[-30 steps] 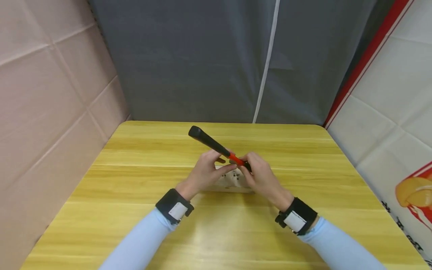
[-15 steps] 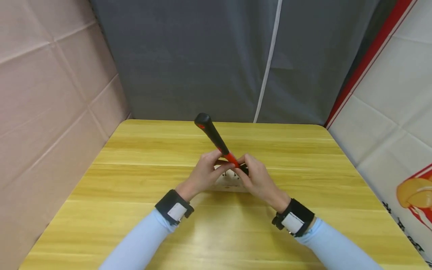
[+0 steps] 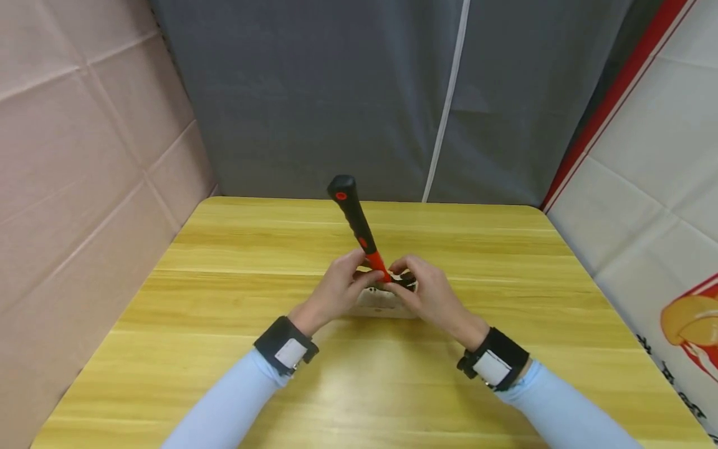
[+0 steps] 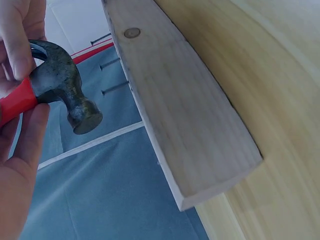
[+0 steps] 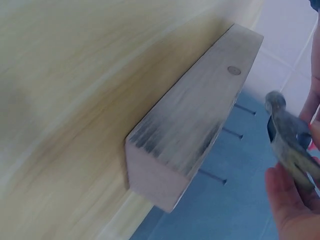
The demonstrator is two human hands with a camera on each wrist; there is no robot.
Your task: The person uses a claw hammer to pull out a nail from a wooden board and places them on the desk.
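Observation:
A hammer (image 3: 353, 215) with a black and red handle is held over a pale wooden block (image 3: 383, 305) on the table. My left hand (image 3: 336, 290) pinches the red neck just below the head. My right hand (image 3: 432, 296) grips the steel head from the other side. The handle rises steeply, away from me and slightly left. In the left wrist view the hammer head (image 4: 65, 85) hangs close to several nails (image 4: 112, 63) standing out of the block (image 4: 180, 115). In the right wrist view the claw side (image 5: 290, 140) is beside the nails (image 5: 235, 132) and the block (image 5: 195, 120).
The yellow wooden table (image 3: 224, 349) stands in a corner, with a pink panelled wall (image 3: 84, 156) on the left. A grey curtain (image 3: 336, 93) hangs behind it and a white and red banner (image 3: 645, 156) stands on the right. Both wrists wear black straps.
The hammer handle has swung up from a low slant toward the left to a steep, near upright tilt. Both hands have kept their hold over the block.

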